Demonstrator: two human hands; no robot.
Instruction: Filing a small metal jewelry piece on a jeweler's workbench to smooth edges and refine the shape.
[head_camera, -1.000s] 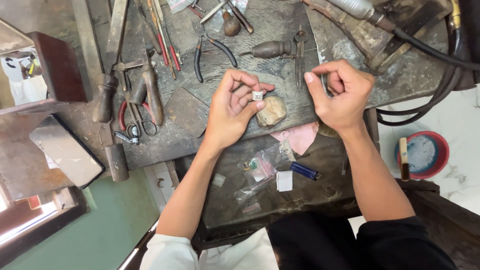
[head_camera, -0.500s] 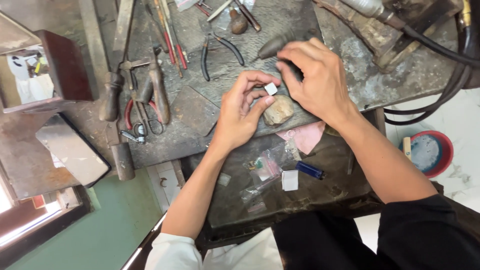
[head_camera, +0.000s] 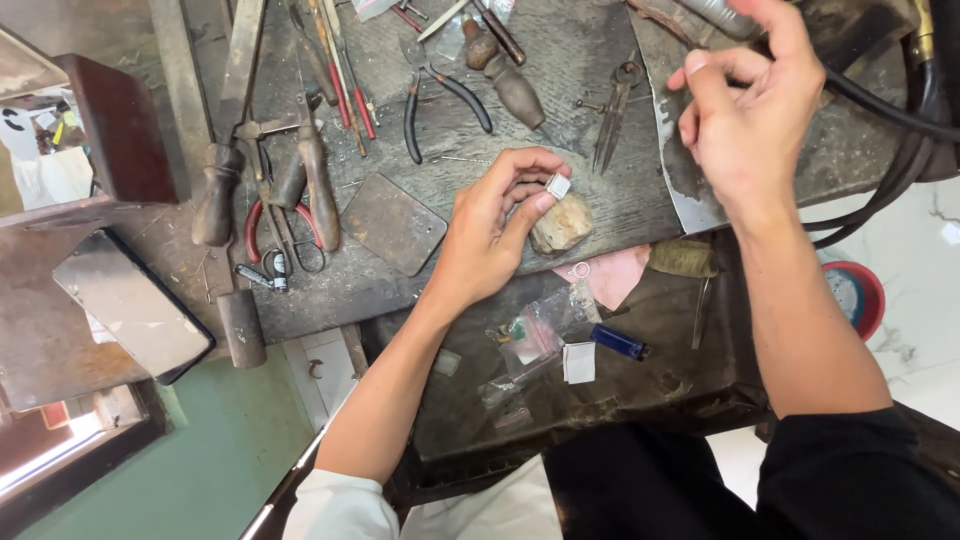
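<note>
We saw the right hand (head_camera: 745, 120) lift away empty toward the bench's (head_camera: 640, 190) far edge, leaving the left hand (head_camera: 495, 230) pinching the small silver piece (head_camera: 558, 186) alone.

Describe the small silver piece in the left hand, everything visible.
The small silver piece looks like a short, wide metal band or ring, pale and shiny, with a flat outer face. The left hand pinches it between thumb and fingertips, holding it just above a tan, rough stone-like block on the worn bench. Whether it touches the block cannot be told. Its inner side and any markings are too small to make out.
</note>
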